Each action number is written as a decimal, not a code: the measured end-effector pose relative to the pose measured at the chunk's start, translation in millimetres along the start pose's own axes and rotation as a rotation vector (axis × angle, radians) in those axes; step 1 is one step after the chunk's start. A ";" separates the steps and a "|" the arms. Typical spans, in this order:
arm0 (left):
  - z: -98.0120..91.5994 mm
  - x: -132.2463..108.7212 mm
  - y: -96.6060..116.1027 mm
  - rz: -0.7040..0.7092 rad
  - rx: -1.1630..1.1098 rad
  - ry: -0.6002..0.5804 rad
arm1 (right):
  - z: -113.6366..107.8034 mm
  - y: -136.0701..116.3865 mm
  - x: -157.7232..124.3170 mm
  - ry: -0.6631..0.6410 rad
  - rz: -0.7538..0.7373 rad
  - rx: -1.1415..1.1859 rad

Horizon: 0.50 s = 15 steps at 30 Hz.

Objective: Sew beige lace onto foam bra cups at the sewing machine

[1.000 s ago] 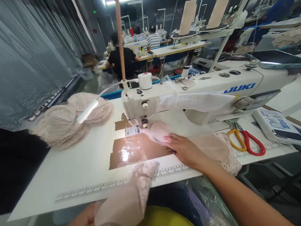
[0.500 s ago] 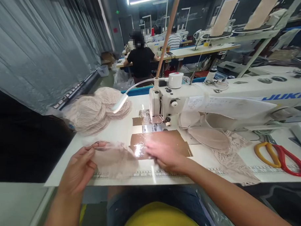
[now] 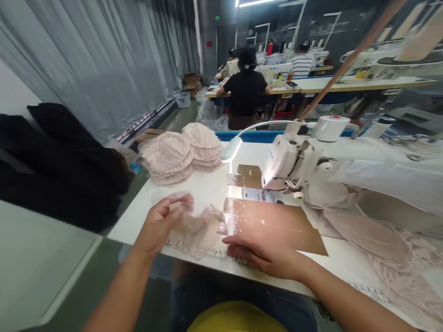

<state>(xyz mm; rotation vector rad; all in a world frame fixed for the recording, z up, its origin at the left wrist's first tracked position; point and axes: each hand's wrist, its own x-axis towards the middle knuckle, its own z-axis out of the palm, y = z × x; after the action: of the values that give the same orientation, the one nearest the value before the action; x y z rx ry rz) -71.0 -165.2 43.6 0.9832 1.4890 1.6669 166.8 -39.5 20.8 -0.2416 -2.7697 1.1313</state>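
My left hand (image 3: pixel 164 221) pinches the upper edge of a thin, sheer beige fabric piece (image 3: pixel 200 233), which hangs and spreads over the table's front edge. The cloth is blurred, so its exact shape does not show. To its right, my right hand (image 3: pixel 257 252) is held low by the front edge of a brown taped sheet (image 3: pixel 273 223). Its fingers are loosely stretched toward the fabric, with nothing visible in them. Behind the sheet stands the white sewing machine (image 3: pixel 285 163), its needle area lit by a small lamp (image 3: pixel 232 149).
Stacked beige lace cups (image 3: pixel 171 154) lie at the back left of the white table (image 3: pixel 140 216). More beige cups and lace (image 3: pixel 371 234) lie under the machine arm. A printed ruler (image 3: pixel 369 291) runs along the front edge. Co-workers (image 3: pixel 246 89) sit farther back.
The view has swung left, so the table things appear farther right. My right hand has come back from the brown sheet's surface to its front edge. The left still holds the fabric.
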 end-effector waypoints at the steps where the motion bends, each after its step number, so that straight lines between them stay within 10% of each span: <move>1: 0.7 -0.2 -1.6 0.017 0.093 -0.066 | -0.8 -5.0 -3.6 0.018 0.028 0.065; 8: 24.2 -1.6 -2.8 0.036 0.358 -0.464 | -20.7 -28.8 6.1 0.172 0.202 0.238; 15: 34.1 -3.9 -6.4 0.007 0.379 -0.603 | -3.3 -17.7 26.4 0.154 0.161 0.453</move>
<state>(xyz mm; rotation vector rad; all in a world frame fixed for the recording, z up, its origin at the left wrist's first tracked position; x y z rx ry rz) -39.2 -151.6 38.9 1.5286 1.3882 0.9634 139.9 -44.5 37.4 -0.4771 -2.3170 1.6591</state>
